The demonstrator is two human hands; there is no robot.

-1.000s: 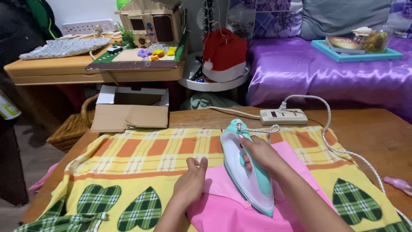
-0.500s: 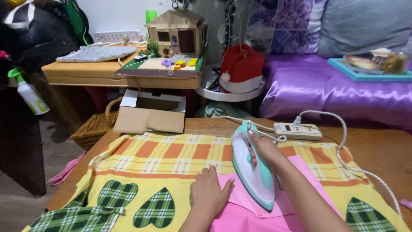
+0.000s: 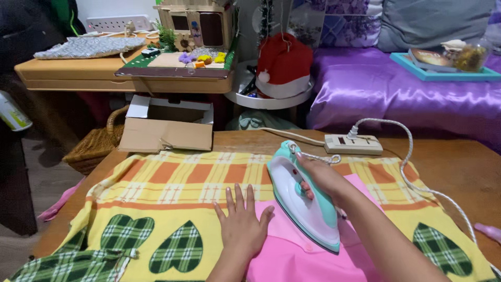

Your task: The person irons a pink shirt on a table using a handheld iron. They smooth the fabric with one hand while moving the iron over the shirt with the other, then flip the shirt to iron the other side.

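My right hand (image 3: 321, 176) grips the handle of a teal and white iron (image 3: 302, 203), which rests on a pink garment (image 3: 292, 256). My left hand (image 3: 241, 222) lies flat with fingers spread, pressing the garment's left edge where it meets a yellow, orange and green plaid cloth (image 3: 172, 188) that covers the wooden table (image 3: 454, 162). The iron's braided white cord (image 3: 412, 177) loops right and back to a beige power strip (image 3: 353, 144) at the table's far edge.
Behind the table stand a cardboard box (image 3: 167, 130), a wicker basket (image 3: 91, 146), a red and white hat (image 3: 282, 65) on a round stand, and a purple-covered sofa (image 3: 396, 94) with a teal tray (image 3: 443, 65). A low wooden desk (image 3: 94, 78) carries a model house.
My left hand opened from a loose curl and now lies flat on the garment's edge. The iron shifted slightly forward and left on the pink garment; the view wobbled.
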